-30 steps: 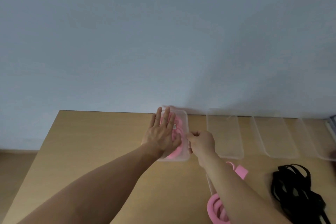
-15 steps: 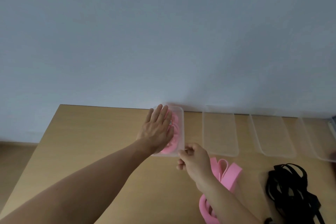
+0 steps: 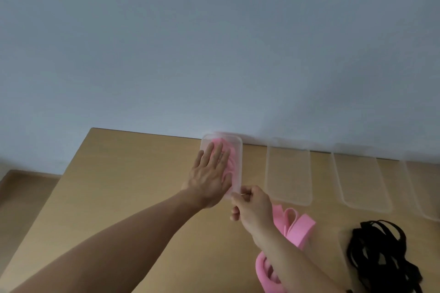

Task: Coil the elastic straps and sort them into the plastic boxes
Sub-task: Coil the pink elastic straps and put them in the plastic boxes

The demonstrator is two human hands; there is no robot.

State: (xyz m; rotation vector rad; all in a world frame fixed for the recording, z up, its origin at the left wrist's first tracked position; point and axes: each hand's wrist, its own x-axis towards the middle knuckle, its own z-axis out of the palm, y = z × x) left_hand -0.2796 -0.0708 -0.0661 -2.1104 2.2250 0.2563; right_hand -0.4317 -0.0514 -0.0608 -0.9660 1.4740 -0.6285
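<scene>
A clear plastic box [image 3: 237, 150] stands at the table's far edge with coiled pink straps [image 3: 232, 162] inside. My left hand [image 3: 210, 176] lies flat, fingers straight, pressing down on those straps. My right hand [image 3: 251, 204] sits at the box's near right corner, fingers curled; it seems to pinch the rim there. More loose pink straps [image 3: 297, 226] lie on the table behind my right forearm. A tangle of black straps [image 3: 378, 257] lies at the lower right.
Three more clear plastic boxes stand in a row along the wall: one [image 3: 288, 173] beside the filled box, another [image 3: 362, 181] further right, and a third [image 3: 426, 188] cut off by the frame edge. The wooden table [image 3: 133, 185] ends at its left edge.
My right hand drew back from the box's right side to its near right corner. The left hand stayed pressed on the pink straps. The view shifted slightly.
</scene>
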